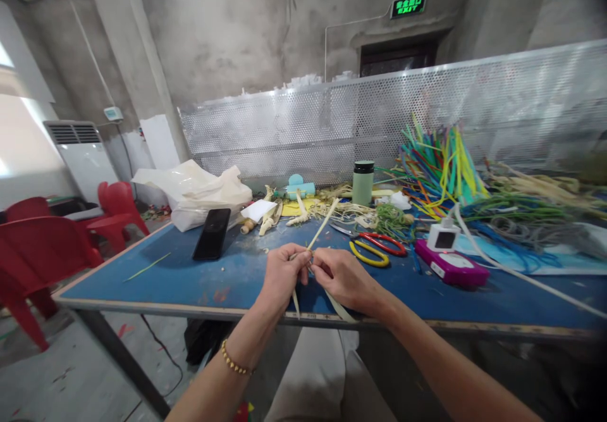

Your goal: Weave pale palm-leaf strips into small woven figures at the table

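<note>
Both hands meet over the near edge of the blue table (156,289), fingers pinched around pale dried plant strips (324,224). My left hand (286,271) grips them from the left, thumb and fingertips pressed together. From the other side my right hand (344,278) pinches the same strips, its fingertips nearly touching the left ones. One stiff strip points up and away from the fingers, and flat ends hang below toward the table edge. Where the strips cross is mostly hidden by the fingers. Scissors (374,248) with one red and one yellow handle lie just beyond my right hand.
A black phone (212,235) leans near a plastic bag (199,188) at left. Behind are a green bottle (363,185), loose husks and colourful strips (446,169). A purple box (450,264) with a white charger and cable sits at right. A perforated metal panel (284,128) borders the back.
</note>
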### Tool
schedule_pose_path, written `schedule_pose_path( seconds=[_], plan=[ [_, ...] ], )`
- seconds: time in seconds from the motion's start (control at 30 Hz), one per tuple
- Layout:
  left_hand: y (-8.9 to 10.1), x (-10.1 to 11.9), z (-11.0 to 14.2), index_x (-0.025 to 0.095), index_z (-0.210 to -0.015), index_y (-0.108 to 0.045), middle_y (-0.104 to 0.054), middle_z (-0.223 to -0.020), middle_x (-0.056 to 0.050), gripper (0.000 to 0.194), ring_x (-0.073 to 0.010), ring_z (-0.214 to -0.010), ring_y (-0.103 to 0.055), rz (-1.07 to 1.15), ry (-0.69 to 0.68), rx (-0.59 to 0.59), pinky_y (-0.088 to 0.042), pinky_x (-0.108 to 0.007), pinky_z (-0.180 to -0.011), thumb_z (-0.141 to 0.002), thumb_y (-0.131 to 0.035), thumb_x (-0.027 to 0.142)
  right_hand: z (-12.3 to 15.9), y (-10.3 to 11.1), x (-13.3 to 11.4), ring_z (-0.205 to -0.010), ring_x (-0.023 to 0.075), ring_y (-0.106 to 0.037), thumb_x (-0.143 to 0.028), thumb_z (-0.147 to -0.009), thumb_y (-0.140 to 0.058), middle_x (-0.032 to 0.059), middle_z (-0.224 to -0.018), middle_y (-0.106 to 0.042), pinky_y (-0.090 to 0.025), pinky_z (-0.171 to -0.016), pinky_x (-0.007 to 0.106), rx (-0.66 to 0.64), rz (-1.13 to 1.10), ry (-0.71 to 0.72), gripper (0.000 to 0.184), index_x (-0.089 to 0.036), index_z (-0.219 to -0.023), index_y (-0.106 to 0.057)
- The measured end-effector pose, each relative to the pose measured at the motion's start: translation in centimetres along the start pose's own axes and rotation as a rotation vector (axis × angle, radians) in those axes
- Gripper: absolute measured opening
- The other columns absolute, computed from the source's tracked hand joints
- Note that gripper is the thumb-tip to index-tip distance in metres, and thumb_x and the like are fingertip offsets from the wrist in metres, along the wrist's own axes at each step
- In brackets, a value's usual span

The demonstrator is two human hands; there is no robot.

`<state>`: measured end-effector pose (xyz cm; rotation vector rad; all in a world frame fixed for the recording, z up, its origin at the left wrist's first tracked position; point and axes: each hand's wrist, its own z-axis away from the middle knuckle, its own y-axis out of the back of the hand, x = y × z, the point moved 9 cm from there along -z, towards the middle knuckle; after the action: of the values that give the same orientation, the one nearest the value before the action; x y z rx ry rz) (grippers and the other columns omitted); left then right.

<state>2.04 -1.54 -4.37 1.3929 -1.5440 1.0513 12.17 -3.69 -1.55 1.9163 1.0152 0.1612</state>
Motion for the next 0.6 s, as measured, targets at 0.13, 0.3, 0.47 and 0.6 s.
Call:
schedule_pose_path(
  seconds=[0.13,0.3,0.47,0.6],
  plan=[
    [0.2,0.1,-0.2,0.013,-0.066,-0.063,-0.051,-0.041,0.003,0.02,-0.0074,-0.038,-0.042,0.055,-0.007,0.02,-0.031,-0.022,-0.048,-0.071,-0.067,0.031,0.0,0.3,-0.3,-0.055,0.0111,-0.042,-0.019,-0.086,-0.047,-0.0002,-0.061,-0.053,-0.027,-0.055,0.025,0.016,-0.043,0.034,0.019,-0.018,-0.067,-0.049],
    [-0.1,0.3,-0.6,0.011,-0.079,-0.066,-0.053,-0.045,0.003,0.023,-0.0073,-0.043,-0.044,0.109,0.008,-0.05,-0.033,-0.021,-0.052,-0.074,-0.067,0.033,0.1,2.8,1.8,-0.053,0.0105,-0.04,-0.04,-0.09,-0.046,-0.0013,-0.054,-0.048,-0.029,-0.053,0.025,0.188,-0.116,-0.126,0.04,-0.017,-0.058,-0.05],
    [-1.8,0.2,0.4,0.011,-0.085,-0.068,-0.055,-0.048,0.002,0.024,-0.0074,-0.047,-0.044,0.037,0.041,-0.203,-0.033,-0.021,-0.054,-0.074,-0.068,0.032,-0.3,4.1,3.7,-0.053,0.0114,-0.045,-0.044,-0.083,-0.055,-0.0005,-0.057,-0.055,-0.033,-0.051,0.024,0.251,-0.288,-0.267,0.032,-0.016,-0.069,-0.061],
    [-3.0,-0.1,1.0,0.012,-0.087,-0.066,-0.054,-0.05,0.002,0.025,-0.0075,-0.046,-0.044,0.051,0.073,-0.301,-0.033,-0.021,-0.053,-0.073,-0.069,0.033,-1.2,3.8,3.0,-0.05,0.0103,-0.044,-0.036,-0.079,-0.058,-0.0007,-0.055,-0.056,-0.034,-0.048,0.023,0.186,-0.46,-0.229,0.027,-0.016,-0.061,-0.056]
  ],
)
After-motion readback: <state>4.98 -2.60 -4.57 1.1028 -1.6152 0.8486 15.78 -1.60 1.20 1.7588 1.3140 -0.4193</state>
